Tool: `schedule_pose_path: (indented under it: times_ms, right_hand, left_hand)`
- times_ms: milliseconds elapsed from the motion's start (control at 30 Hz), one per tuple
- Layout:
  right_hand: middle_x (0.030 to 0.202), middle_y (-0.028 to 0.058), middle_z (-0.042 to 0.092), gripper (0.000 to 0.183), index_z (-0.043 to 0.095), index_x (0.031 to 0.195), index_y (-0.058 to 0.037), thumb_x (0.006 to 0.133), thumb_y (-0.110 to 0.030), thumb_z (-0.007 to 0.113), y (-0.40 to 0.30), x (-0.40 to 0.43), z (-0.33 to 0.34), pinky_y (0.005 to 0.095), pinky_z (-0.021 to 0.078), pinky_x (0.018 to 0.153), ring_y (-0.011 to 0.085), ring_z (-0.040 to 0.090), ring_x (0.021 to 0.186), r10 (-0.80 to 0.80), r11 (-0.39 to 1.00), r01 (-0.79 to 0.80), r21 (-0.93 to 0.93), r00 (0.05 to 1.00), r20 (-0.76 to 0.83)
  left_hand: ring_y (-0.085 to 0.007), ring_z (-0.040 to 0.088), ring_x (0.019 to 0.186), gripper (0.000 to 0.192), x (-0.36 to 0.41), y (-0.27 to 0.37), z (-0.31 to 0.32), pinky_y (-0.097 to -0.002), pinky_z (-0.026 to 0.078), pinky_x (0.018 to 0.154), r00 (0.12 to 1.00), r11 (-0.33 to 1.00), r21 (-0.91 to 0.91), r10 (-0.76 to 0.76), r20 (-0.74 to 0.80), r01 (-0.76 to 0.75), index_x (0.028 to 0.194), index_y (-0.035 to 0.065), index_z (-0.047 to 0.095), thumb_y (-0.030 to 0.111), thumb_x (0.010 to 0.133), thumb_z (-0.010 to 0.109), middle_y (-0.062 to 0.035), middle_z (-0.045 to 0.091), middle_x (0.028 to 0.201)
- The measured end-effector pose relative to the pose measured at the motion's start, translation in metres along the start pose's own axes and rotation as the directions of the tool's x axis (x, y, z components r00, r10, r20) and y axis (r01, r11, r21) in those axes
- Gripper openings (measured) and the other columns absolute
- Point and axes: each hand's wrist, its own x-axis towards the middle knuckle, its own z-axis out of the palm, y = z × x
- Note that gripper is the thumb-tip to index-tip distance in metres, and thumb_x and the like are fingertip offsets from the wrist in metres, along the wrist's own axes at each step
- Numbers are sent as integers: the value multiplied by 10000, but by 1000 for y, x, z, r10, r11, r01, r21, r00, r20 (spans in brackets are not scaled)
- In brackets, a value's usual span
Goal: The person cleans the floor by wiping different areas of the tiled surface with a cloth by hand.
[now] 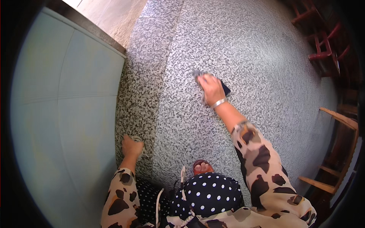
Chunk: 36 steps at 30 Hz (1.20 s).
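Out in front, my right hand (212,89), with a silver bracelet at the wrist, presses a bunched grey and dark blue cloth (225,87) against the speckled floor (245,57). Nearer to me, my left hand (132,146) is closed around a pale, crumpled cloth (139,139) beside the light blue-green tiled wall (85,94). The fingers of that hand are partly hidden. A darker speckled border strip (139,108) lies beneath it.
My sandalled foot (203,166) shows ahead of my polka-dot clothing. Red chairs (322,51) stand at the upper right, and wooden furniture (339,119) is at the right. A rough pale surface (114,17) borders the speckled floor at the upper left.
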Motion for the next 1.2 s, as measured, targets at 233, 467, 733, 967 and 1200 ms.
schedule_pose_path:
  times_ms: [233,467,733,967,1200]
  right_hand:
    - [975,115,536,240,568,1023,-37,793,-92,530,-6,32,17,371,454,759,270,532,910,125,978,-113,-176,991,55]
    - [930,119,545,230,585,1008,-9,786,-43,536,-50,-49,-13,353,477,716,271,550,858,-39,999,39,1,995,93]
    - [935,133,542,238,541,946,-22,714,-44,590,-1,39,24,376,457,798,295,529,897,259,946,-244,-215,965,44]
    - [934,119,607,286,622,955,-39,676,24,607,-119,-80,-24,334,511,785,240,601,888,38,930,-207,302,876,482]
    - [1006,68,653,378,632,1107,-43,734,-7,577,-3,8,-45,275,486,814,147,600,900,379,277,-687,672,721,580]
  left_hand:
    - [-372,472,1149,714,1,-1,4,-430,454,948,999,999,21,43,-14,-43,1309,-20,322,186,734,690,-228,407,1279]
    - [-371,453,1171,759,-5,3,-4,-436,440,961,1000,998,54,14,16,-15,1341,-13,287,187,734,696,-234,391,1299]
    - [-378,441,1184,783,7,-2,8,-437,426,975,1000,1000,-7,14,18,-14,1353,-12,272,186,729,703,-239,380,1312]
    - [-385,465,1144,732,6,-11,4,-453,442,947,999,999,7,44,-22,-44,1330,-27,289,183,750,682,-243,399,1275]
    - [-382,446,1171,733,-6,0,-5,-441,441,958,999,999,-36,35,29,-34,1343,-28,280,180,760,674,-244,372,1308]
